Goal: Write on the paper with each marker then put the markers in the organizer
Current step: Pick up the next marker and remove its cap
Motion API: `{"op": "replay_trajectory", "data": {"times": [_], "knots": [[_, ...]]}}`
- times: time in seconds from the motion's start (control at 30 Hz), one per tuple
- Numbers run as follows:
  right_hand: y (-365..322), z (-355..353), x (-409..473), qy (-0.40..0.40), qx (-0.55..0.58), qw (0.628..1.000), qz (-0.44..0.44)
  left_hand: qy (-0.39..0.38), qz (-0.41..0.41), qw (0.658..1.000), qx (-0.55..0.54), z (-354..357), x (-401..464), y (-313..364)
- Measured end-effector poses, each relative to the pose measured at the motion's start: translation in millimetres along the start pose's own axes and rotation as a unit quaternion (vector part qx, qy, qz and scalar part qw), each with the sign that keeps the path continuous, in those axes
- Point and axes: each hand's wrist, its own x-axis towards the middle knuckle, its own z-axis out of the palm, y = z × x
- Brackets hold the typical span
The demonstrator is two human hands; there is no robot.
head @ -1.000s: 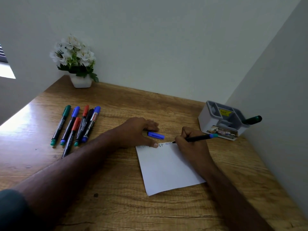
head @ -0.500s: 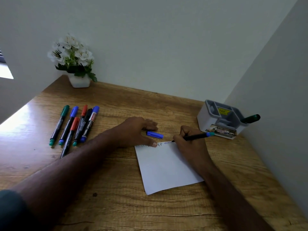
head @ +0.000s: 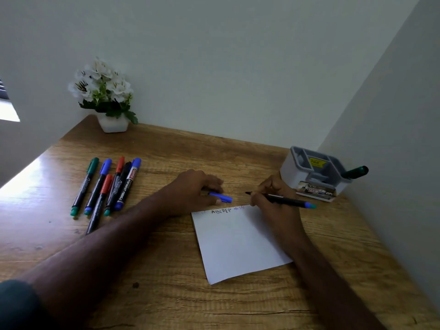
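**Wooden desk: blue marker lifts off the paper**

Wooden desk (head: 166, 270) first: my right hand (head: 273, 201) grips the uncapped blue marker (head: 283, 200), tip now raised off the paper (head: 238, 244) past a second blue "ABCDEF". It lies near-horizontal, tip pointing left. My left hand (head: 195, 194) pinches its cap (head: 221, 197); capping looks next, then the organizer (head: 314, 172).

The left hand (head: 192, 192) covers one end of the blue cap (head: 221, 197), so whether its fingers grip it cannot be told. The right hand (head: 273, 198) hides the middle of the uncapped marker (head: 285, 200) and the paper's (head: 238, 244) far right corner. The blue writing (head: 238, 208) near the paper's far edge is too small to read surely. The organizer's (head: 292, 172) compartments hide most of the green marker (head: 356, 172); its label is blurred. Both forearms run off the bottom edge.
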Motion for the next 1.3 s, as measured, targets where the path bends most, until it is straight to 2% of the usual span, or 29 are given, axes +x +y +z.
{"op": "replay_trajectory", "data": {"times": [0.1,0.2,0.27,0.43,0.8,1.1,1.3], "knots": [[-1.5,-1.3,-2.7,-0.030,0.027,0.999,-0.034,0.047,0.010,0.999,-0.011,0.4,-0.1,0.4],[-5.4,-6.0,-3.9,-0.039,0.090,0.995,-0.035,0.116,-0.007,0.989,-0.092,-2.1,-2.1,3.9],[-7.6,-8.0,-3.9,-0.036,0.113,0.992,-0.036,0.136,0.000,0.982,-0.128,-3.2,-3.1,8.2],[0.4,-7.2,-2.6,-0.025,0.100,0.993,-0.060,0.126,-0.002,0.975,-0.185,-5.4,-7.1,18.4],[2.1,-7.1,-1.5,-0.005,0.139,0.989,-0.057,0.099,0.003,0.976,-0.194,-8.1,-8.5,21.6],[-4.4,-2.9,-2.7,-0.078,0.136,0.986,-0.057,0.081,0.049,0.979,-0.182,-3.3,-6.4,27.1],[-4.4,-3.0,-0.5,-0.086,0.144,0.985,-0.037,0.074,0.061,0.975,-0.199,-1.6,-6.4,29.2]]}}
